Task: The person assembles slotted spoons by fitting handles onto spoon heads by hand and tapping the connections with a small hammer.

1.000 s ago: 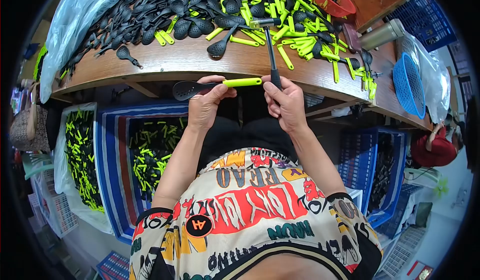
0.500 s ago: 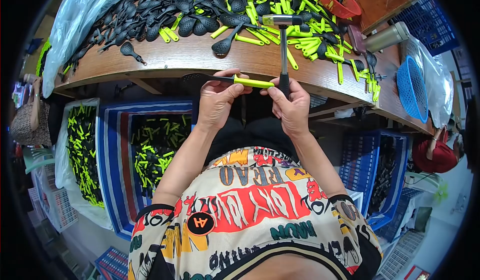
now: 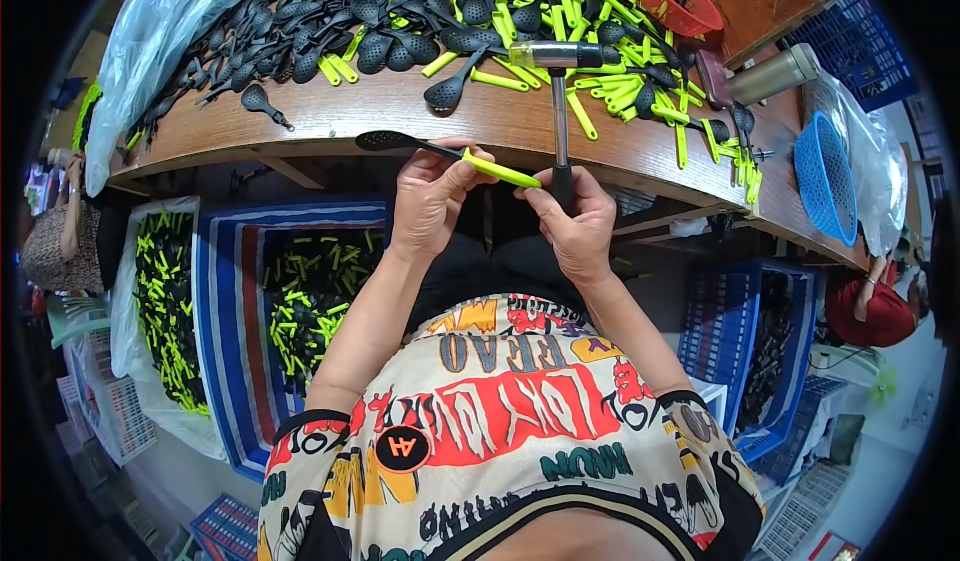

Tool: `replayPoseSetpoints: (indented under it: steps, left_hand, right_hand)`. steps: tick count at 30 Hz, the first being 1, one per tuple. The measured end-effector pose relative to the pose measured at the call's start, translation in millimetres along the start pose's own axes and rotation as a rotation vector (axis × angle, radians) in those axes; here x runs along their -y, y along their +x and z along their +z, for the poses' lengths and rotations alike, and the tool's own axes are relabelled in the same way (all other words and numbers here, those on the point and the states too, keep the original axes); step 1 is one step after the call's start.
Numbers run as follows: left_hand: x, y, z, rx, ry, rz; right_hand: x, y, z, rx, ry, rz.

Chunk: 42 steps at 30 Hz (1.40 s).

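Observation:
My left hand (image 3: 428, 201) is closed around a black slotted spoon (image 3: 388, 141) where it meets its green handle (image 3: 500, 170). The spoon slants, its head up at the left and the handle end lower at the right. My right hand (image 3: 577, 223) grips the dark handle of a hammer (image 3: 560, 111), which stands upright with its head at the top, and its fingertips touch the end of the green handle. Behind both hands, a big pile of black spoons (image 3: 375, 53) and many loose green handles (image 3: 620, 91) lie on the wooden table (image 3: 330, 121).
A red basket (image 3: 690, 16), a metal flask (image 3: 775, 76) and a blue basket (image 3: 825, 176) are at the right. Plastic sheeting (image 3: 150, 41) covers the table's left end. Below stand a striped box (image 3: 228, 311) and a blue crate (image 3: 715, 311). People (image 3: 870, 306) are at both edges.
Compared with the earlier frames, the green handle has tilted down at its right end and the spoon head has risen. The hammer first moved right, then its head dropped slightly and shifted left.

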<state>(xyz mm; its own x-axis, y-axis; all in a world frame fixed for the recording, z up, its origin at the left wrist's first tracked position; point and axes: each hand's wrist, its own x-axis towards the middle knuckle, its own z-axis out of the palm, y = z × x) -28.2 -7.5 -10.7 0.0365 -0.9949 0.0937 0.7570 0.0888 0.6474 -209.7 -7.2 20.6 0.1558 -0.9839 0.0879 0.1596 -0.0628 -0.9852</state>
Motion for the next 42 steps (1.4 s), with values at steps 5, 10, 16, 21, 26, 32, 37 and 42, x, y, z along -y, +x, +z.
replayPoseSetpoints:
  steps: [5,10,16,21,26,32,37,42]
  left_hand:
    - [-2,1,-4,0.026,0.01,0.013]
    - [-6,-2,0,-0.065,-0.025,-0.026]
    - [-3,-1,-6,-0.074,0.008,-0.047]
    - [-1,-6,7,-0.093,-0.035,-0.061]
    - [-1,-4,-1,-0.165,-0.033,-0.118]
    - [4,-2,-5,-0.311,-0.024,-0.135]
    - [7,6,-22,-0.515,-0.062,-0.052]
    - [12,14,-27,-0.624,-0.06,0.002]
  right_hand:
    - [-7,-3,-2,0.037,-0.171,-0.099]
    - [-6,2,-2,-0.007,-0.139,-0.167]
    - [1,4,-2,-0.013,0.031,0.031]
    - [-2,12,-2,-0.073,0.241,0.157]
    - [-7,17,-6,-0.112,0.188,0.157]
    - [-17,32,-6,-0.121,0.039,0.082]
    - [-26,23,-13,-0.061,-0.213,0.008]
    - [-20,-7,-11,0.019,-0.657,-0.236]
